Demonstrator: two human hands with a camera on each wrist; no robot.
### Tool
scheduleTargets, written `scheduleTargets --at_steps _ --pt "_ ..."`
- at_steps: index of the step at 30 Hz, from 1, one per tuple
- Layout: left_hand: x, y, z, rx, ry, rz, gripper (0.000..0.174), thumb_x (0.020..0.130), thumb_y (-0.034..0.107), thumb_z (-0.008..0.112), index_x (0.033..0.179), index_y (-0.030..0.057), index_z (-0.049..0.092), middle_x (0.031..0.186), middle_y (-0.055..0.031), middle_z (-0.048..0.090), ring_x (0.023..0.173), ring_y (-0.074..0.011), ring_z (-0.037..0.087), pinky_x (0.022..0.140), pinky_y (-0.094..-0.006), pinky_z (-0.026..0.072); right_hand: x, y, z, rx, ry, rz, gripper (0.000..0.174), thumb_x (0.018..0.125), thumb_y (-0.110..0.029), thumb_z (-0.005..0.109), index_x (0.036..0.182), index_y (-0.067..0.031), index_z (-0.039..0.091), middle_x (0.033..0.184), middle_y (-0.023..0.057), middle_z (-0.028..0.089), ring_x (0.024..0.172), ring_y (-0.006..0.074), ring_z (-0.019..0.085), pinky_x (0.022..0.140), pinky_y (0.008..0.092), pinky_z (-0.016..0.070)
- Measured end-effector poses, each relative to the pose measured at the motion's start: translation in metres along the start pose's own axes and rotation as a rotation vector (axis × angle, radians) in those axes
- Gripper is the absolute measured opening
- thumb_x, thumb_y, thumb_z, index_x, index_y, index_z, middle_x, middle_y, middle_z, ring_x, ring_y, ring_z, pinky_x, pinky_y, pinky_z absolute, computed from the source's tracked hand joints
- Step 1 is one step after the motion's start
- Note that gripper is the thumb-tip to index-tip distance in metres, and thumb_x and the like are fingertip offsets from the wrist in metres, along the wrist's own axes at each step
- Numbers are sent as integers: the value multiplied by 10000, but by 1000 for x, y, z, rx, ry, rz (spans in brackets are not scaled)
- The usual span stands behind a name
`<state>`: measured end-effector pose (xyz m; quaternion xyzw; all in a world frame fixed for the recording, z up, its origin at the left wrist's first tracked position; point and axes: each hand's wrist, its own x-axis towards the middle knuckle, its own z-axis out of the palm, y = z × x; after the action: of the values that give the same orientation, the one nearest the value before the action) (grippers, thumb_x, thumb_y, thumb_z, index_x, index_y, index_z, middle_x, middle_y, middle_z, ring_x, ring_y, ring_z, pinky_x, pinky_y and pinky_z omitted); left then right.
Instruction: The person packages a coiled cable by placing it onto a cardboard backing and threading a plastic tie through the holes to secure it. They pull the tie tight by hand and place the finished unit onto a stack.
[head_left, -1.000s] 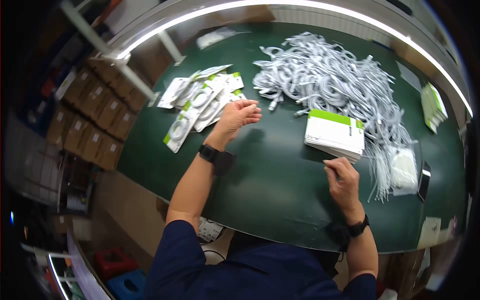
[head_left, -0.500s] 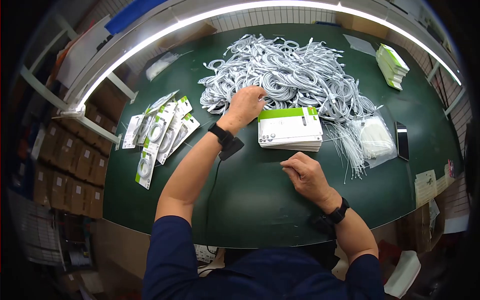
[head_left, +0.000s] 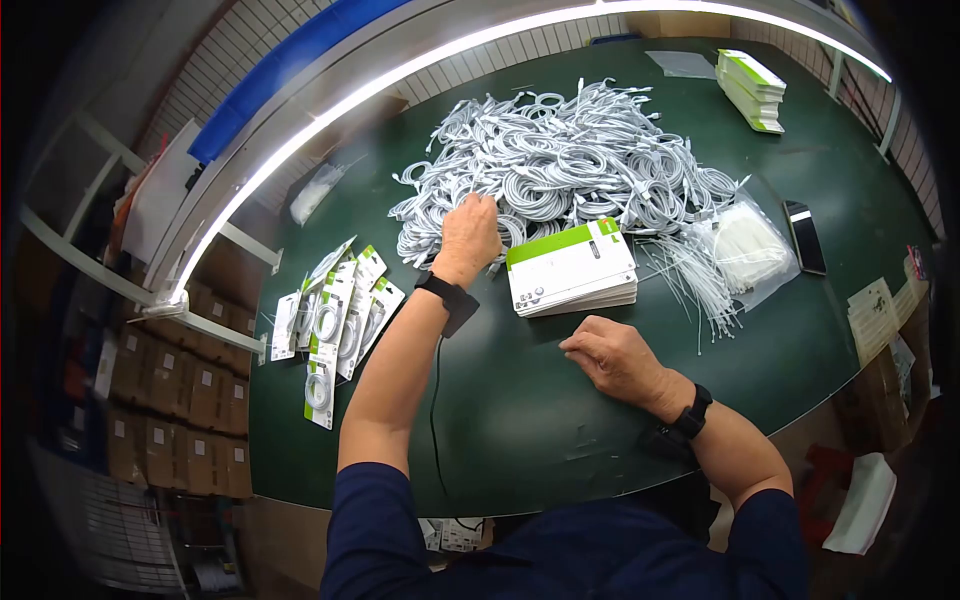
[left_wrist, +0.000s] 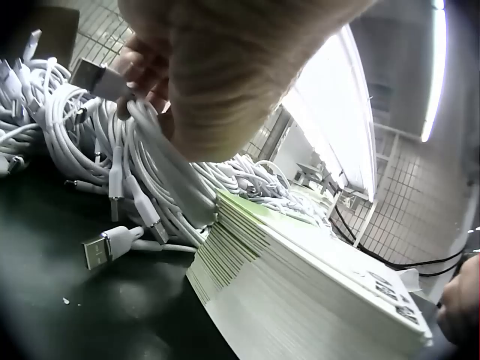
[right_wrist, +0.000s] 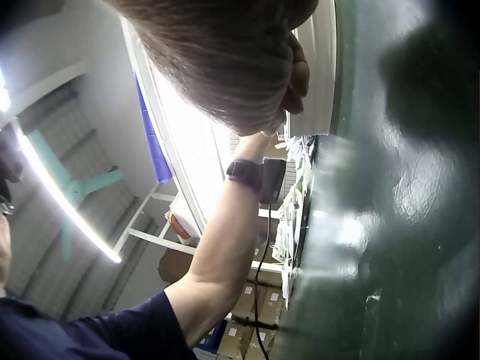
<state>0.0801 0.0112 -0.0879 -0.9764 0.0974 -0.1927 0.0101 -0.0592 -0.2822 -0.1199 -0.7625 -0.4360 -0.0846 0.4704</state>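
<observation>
A large heap of coiled white USB cables [head_left: 570, 165] covers the back of the green table. My left hand [head_left: 470, 238] reaches into its near left side; in the left wrist view its fingers [left_wrist: 156, 88] pinch a white cable just by the USB plug [left_wrist: 99, 81]. Right beside this hand is a stack of white-and-green cards [head_left: 570, 265], whose layered edges [left_wrist: 232, 247] show in the left wrist view. In front of the stack my right hand [head_left: 622, 362] rests low over the table with loosely curled fingers and nothing visible in them.
Packed cable cards [head_left: 335, 320] lie heaped at the left. To the right are loose white cable ties [head_left: 690, 285], a clear bag of ties [head_left: 748, 245] and a phone [head_left: 805, 237]. Another card stack [head_left: 750, 90] stands at the back right. A light bar [head_left: 330, 110] arches overhead.
My left hand has moved from the packed cards at the left over to the cable heap and pinches a cable there. The right hand stays by the card stack. The head view has shifted.
</observation>
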Motion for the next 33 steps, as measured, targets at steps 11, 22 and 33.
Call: scheduleTargets --at_steps 11,22,33 --pt "-61 -30 -23 -642 -109 -391 434 835 88 744 1221 -58 610 844 -178 728 804 -270 714 738 -414 546 -1 0 0 -23 -8 -26 140 880 -14 764 1011 -42 722 930 99 675 823 300 701 716 390 589" --pt "-135 20 -63 -1397 95 -438 334 975 -29 672 1307 -48 637 1018 -68 745 866 -114 709 783 -251 551 1 -6 2 34 -7 -21 163 876 -3 780 1027 -36 732 933 103 688 820 293 711 703 378 585" --pt "-149 73 -90 -1529 -53 -414 352 1013 38 650 1349 -60 609 850 6 642 752 -83 657 736 -238 546 2 -8 -1 79 -25 -1 165 885 10 772 1038 -40 732 922 109 693 763 284 708 658 368 572"
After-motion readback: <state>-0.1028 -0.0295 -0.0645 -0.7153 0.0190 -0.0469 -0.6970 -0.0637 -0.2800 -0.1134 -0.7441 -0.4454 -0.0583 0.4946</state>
